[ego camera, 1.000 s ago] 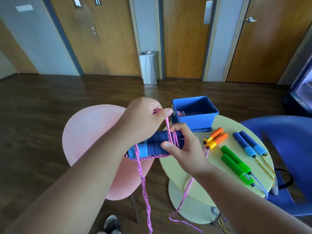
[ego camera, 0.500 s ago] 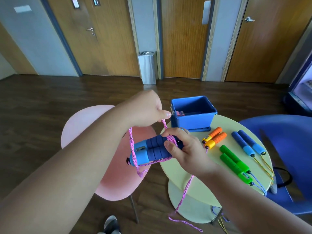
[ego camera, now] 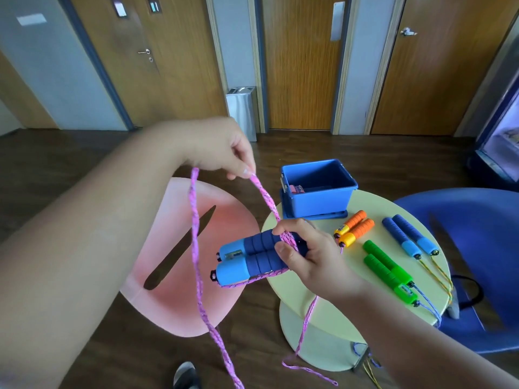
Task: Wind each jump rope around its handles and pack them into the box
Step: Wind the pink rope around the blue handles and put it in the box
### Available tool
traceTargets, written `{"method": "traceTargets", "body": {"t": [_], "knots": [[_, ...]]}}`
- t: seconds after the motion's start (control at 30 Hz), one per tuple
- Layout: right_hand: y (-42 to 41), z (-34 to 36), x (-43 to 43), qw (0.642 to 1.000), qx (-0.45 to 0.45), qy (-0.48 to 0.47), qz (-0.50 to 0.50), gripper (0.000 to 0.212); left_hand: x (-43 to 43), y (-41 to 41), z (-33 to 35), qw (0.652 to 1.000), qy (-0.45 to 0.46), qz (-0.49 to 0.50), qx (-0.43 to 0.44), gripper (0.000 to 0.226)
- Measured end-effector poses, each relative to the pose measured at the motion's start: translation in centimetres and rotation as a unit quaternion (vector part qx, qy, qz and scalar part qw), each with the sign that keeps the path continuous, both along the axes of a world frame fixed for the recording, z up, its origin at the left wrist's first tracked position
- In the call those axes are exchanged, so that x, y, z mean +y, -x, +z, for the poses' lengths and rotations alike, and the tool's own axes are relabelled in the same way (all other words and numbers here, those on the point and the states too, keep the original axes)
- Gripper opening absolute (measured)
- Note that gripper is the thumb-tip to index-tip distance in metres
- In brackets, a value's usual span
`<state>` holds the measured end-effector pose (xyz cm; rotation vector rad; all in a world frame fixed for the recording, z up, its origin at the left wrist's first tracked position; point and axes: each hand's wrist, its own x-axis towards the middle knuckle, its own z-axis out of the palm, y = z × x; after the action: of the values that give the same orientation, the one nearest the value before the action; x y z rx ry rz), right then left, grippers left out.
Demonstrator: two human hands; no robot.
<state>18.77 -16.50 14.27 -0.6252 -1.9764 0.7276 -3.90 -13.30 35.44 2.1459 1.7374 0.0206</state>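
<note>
Blue foam handles (ego camera: 258,262) of a jump rope were held side by side in the air at the near left edge of the round table (ego camera: 286,290), beside the pink chair (ego camera: 182,248). Their long axis was laid roughly level and crosswise to the view, tilted a little. The light-blue capped ends were pointed left toward the pink chair, and the dark foam ends were buried in the right hand (ego camera: 311,256). That hand was wrapped round both handles, with the thumb pressed on the near one, and a few turns of pink rope (ego camera: 265,195) were pinned under the fingers.

From those turns one strand was drawn up and leftward to the left hand (ego camera: 222,153), which was raised above the handles, and was pinched there between thumb and fingertips. A second strand was draped from the same hand and hung down past the chair toward the floor. Another length was seen hanging below the right wrist.

A blue box (ego camera: 317,197) was stood open at the far side of the table, with something pink lying inside. Right of the held pair, orange handles (ego camera: 355,230), green handles (ego camera: 390,273) and dark blue handles (ego camera: 407,237) were laid in pairs on the table. A blue chair (ego camera: 477,220) was seen beyond.
</note>
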Motion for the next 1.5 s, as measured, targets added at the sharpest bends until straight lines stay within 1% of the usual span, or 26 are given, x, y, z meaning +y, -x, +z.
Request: {"method": "traceTargets", "body": {"t": [0.07, 0.17, 0.27, 0.33, 0.37, 0.4, 0.43, 0.47, 0.5, 0.53, 0.6, 0.63, 0.7, 0.77, 0.83, 0.97, 1.0, 1.07, 1.1, 1.17, 1.2, 1.27, 1.4, 1.5], "knots": [[0.0, 0.3, -0.3, 1.000, 0.024, 0.001, 0.010, 0.012, 0.4, 0.1, -2.1, 0.996, -0.041, 0.001, -0.074, 0.009], [0.0, 1.1, -0.7, 0.998, 0.049, 0.006, 0.024, 0.013, 0.8, 0.8, -5.9, 0.984, -0.050, 0.022, -0.172, 0.014], [0.5, 2.4, -0.9, 0.994, 0.098, 0.029, 0.037, 0.013, 0.2, 1.0, -9.2, 0.960, -0.017, 0.041, -0.276, 0.013], [0.9, 3.6, -0.6, 0.990, 0.127, 0.037, 0.043, 0.011, -0.8, 0.7, -11.7, 0.941, 0.050, 0.031, -0.333, 0.020], [1.0, 4.1, -0.2, 0.989, 0.132, 0.044, 0.044, 0.009, -1.5, 0.3, -12.9, 0.934, 0.090, 0.031, -0.343, 0.024], [1.1, 4.6, 0.2, 0.988, 0.133, 0.062, 0.040, 0.008, -1.8, 0.2, -14.8, 0.933, 0.117, 0.058, -0.334, 0.033], [1.1, 5.0, 0.7, 0.987, 0.132, 0.091, 0.031, 0.007, -2.7, -0.4, -15.9, 0.942, 0.123, 0.103, -0.295, 0.048], [1.1, 5.1, 1.3, 0.983, 0.134, 0.128, 0.019, 0.007, -3.0, -0.8, -17.4, 0.943, 0.120, 0.138, -0.277, 0.055], [1.1, 5.1, 1.8, 0.978, 0.134, 0.159, 0.006, 0.007, -3.8, -2.1, -17.5, 0.940, 0.119, 0.133, -0.290, 0.045], [1.1, 5.0, 2.4, 0.976, 0.131, 0.171, -0.012, 0.007, -4.2, -3.3, -18.1, 0.932, 0.120, 0.103, -0.327, 0.034], [1.2, 4.2, 3.7, 0.982, 0.107, 0.151, -0.049, 0.008, -5.4, -5.3, -18.4, 0.914, 0.140, 0.081, -0.372, 0.036], [1.2, 3.7, 4.3, 0.984, 0.093, 0.144, -0.057, 0.008, -6.2, -6.3, -17.7, 0.909, 0.153, 0.077, -0.380, 0.036], [1.2, 2.8, 5.0, 0.986, 0.072, 0.139, -0.061, 0.010, -6.9, -6.7, -17.3, 0.910, 0.149, 0.059, -0.382, 0.030], [1.0, 2.2, 5.0, 0.987, 0.063, 0.132, -0.063, 0.010, -6.9, -6.3, -15.9, 0.914, 0.126, 0.060, -0.382, 0.023], [1.0, 1.8, 4.9, 0.989, 0.067, 0.122, -0.058, 0.010, -6.9, -6.0, -14.0, 0.908, 0.097, 0.046, -0.405, 0.020], [1.3, 1.1, 4.6, 0.992, 0.065, 0.100, -0.038, 0.016, -6.2, -4.6, -10.7, 0.886, 0.068, 0.033, -0.458, 0.026], [1.3, 1.0, 4.5, 0.994, 0.055, 0.087, -0.036, 0.017, -6.0, -4.5, -9.8, 0.873, 0.067, 0.037, -0.482, 0.025], [1.2, 0.6, 4.0, 0.996, 0.046, 0.075, -0.030, 0.017, -5.5, -4.5, -7.8, 0.831, 0.055, 0.056, -0.551, 0.020], [1.1, 0.5, 3.6, 0.995, 0.051, 0.084, -0.021, 0.020, -5.1, -4.4, -6.9, 0.809, 0.045, 0.070, -0.581, 0.020], [1.0, 0.2, 2.8, 0.991, 0.060, 0.120, 0.001, 0.024, -4.3, -4.1, -5.0, 0.781, 0.022, 0.096, -0.617, 0.021], [1.0, 0.0, 2.4, 0.990, 0.057, 0.130, -0.001, 0.025, -4.0, -4.0, -4.1, 0.777, 0.011, 0.110, -0.620, 0.022], [1.2, 0.0, 1.8, 0.990, 0.058, 0.129, -0.025, 0.026, -3.3, -3.8, -3.3, 0.783, 0.001, 0.136, -0.607, 0.022], [1.6, 0.8, 0.9, 0.987, 0.102, 0.124, -0.029, 0.019, -2.0, -3.5, -3.2, 0.788, -0.021, 0.191, -0.585, 0.023], [1.5, 1.7, 0.2, 0.988, 0.112, 0.104, -0.017, 0.027, -0.7, -2.8, -4.0, 0.803, -0.040, 0.227, -0.549, 0.023]]}}
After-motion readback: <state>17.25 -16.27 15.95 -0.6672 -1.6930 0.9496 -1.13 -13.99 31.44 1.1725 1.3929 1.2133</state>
